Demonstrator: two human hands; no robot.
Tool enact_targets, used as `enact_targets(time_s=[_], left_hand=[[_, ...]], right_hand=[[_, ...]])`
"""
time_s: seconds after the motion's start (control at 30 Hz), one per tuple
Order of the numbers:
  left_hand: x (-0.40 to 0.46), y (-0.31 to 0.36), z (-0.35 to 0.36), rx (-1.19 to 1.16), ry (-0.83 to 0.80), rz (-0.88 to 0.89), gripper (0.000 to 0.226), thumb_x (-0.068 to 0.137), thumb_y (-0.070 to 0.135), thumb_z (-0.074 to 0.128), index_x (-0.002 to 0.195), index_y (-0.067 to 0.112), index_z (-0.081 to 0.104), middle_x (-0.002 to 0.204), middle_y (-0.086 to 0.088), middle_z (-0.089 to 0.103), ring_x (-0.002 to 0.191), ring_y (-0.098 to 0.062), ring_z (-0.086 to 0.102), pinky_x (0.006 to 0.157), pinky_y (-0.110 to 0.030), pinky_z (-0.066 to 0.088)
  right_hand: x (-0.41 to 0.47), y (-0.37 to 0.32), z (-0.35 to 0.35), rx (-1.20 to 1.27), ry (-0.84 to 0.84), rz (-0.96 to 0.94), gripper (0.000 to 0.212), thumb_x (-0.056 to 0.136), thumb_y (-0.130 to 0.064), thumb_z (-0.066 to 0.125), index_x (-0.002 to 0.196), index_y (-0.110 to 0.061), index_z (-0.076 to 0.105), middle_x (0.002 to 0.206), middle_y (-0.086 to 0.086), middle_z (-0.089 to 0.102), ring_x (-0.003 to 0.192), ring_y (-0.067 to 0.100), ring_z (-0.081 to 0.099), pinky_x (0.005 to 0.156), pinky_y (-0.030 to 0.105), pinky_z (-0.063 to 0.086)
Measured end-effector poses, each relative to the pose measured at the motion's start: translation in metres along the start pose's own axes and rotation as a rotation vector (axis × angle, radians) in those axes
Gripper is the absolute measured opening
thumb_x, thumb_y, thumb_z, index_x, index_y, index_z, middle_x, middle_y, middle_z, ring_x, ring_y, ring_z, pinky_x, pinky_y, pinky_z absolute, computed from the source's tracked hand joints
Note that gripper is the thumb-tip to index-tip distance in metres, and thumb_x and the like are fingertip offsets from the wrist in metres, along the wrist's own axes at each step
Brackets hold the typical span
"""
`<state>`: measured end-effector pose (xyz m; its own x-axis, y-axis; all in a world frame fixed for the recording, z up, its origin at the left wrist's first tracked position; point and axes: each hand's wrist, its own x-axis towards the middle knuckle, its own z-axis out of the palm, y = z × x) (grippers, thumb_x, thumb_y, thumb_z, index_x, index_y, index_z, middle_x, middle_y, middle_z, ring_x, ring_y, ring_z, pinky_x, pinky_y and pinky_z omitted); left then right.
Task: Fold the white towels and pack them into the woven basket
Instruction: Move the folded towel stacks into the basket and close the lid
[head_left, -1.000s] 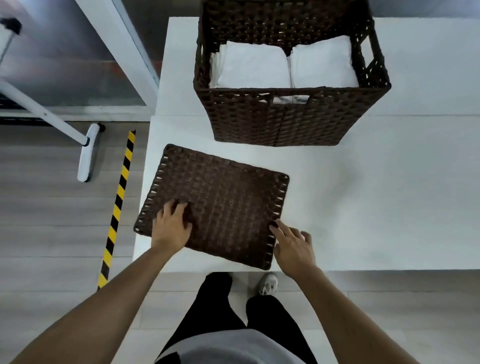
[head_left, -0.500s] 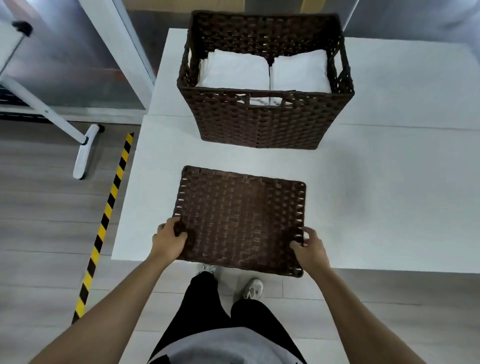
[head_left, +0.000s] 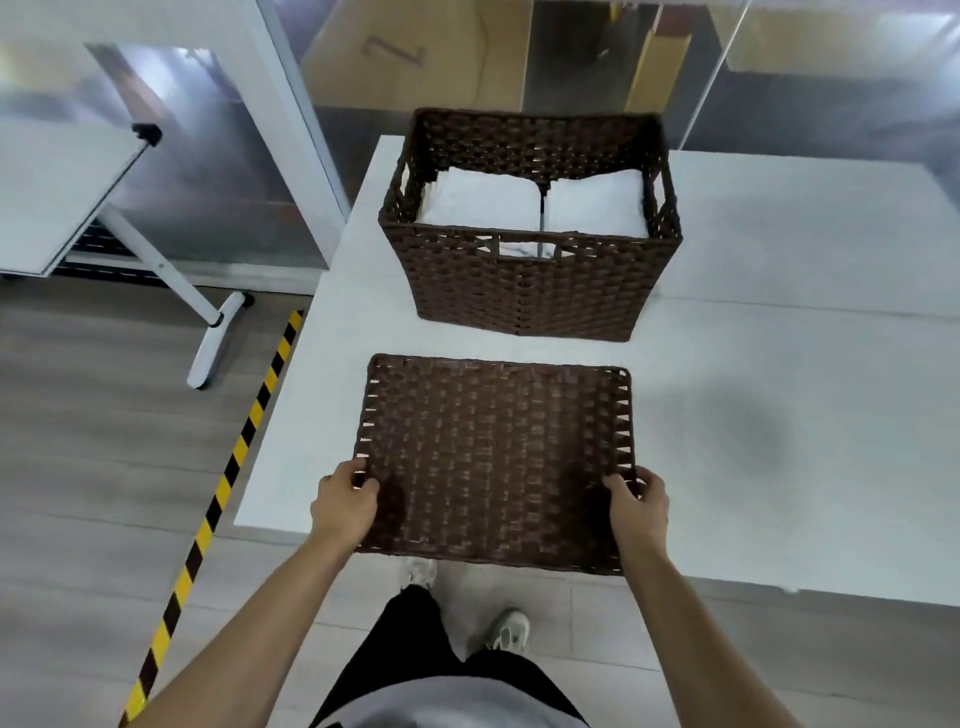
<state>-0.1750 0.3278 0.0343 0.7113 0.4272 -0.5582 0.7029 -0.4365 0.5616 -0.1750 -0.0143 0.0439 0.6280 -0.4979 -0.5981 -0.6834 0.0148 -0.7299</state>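
- Grey wood-look floor fills the left of my view, with a yellow-and-black hazard tape strip running along it just beside the white tabletop.
- Further left stands a white tilted board on a wheeled stand, in front of frosted glass panels.
- My left hand grips the left edge of the flat woven lid near its front corner, thumb on top, fingers curled under the rim.
- That dark brown lid lies over the tabletop's near edge; its front strip overhangs the floor, above my shoes and black trousers.
- I cannot tell whether the lid rests on the tabletop or is lifted slightly off it.
- Beyond the lid, apart from it, the woven basket sits upright on the tabletop, a cut-out handle in its near wall.
- Inside the basket, the white towels are folded into two stacks side by side, one left and one right, with a dark gap between them; their tops lie below the rim.
- My right hand grips the lid's right edge near the front corner, thumb on top, fingers wrapped round the rim.
- Cardboard boxes show behind the glass at the back.
- To the right of the lid a soft shadow falls on the bare tabletop.
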Motion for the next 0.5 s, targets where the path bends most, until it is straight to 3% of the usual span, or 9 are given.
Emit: enact_targets(time_s=[0.17,0.37,0.5], left_hand=[[-0.018,0.038,-0.019,-0.069,0.066,0.148,0.034,0.094,0.027,0.05,0.127,0.03,0.058,0.124,-0.004,0.059,0.106,-0.028,0.061,0.1,-0.053,0.049],[-0.023,0.08,-0.039,-0.186,0.148,0.331,0.03,0.101,0.018,0.046,0.122,0.034,0.059,0.13,-0.002,0.052,0.112,-0.022,0.056,0.098,-0.05,0.052],[-0.01,0.117,-0.054,-0.233,0.199,0.452,0.033,0.101,0.01,0.045,0.114,0.035,0.062,0.127,-0.002,0.054,0.101,-0.012,0.058,0.09,-0.042,0.054]], right_hand=[[-0.007,-0.036,-0.011,0.111,0.028,-0.147,0.037,0.095,-0.028,0.064,0.131,-0.025,0.056,0.119,-0.001,0.06,0.1,0.018,0.062,0.086,0.037,0.049],[-0.008,-0.082,-0.015,0.203,0.073,-0.221,0.033,0.093,-0.025,0.063,0.125,-0.032,0.061,0.123,-0.005,0.064,0.111,0.021,0.063,0.1,0.049,0.052],[0.001,-0.122,-0.011,0.245,0.107,-0.283,0.029,0.094,-0.022,0.063,0.122,-0.031,0.065,0.123,-0.005,0.066,0.11,0.019,0.064,0.101,0.049,0.052]])
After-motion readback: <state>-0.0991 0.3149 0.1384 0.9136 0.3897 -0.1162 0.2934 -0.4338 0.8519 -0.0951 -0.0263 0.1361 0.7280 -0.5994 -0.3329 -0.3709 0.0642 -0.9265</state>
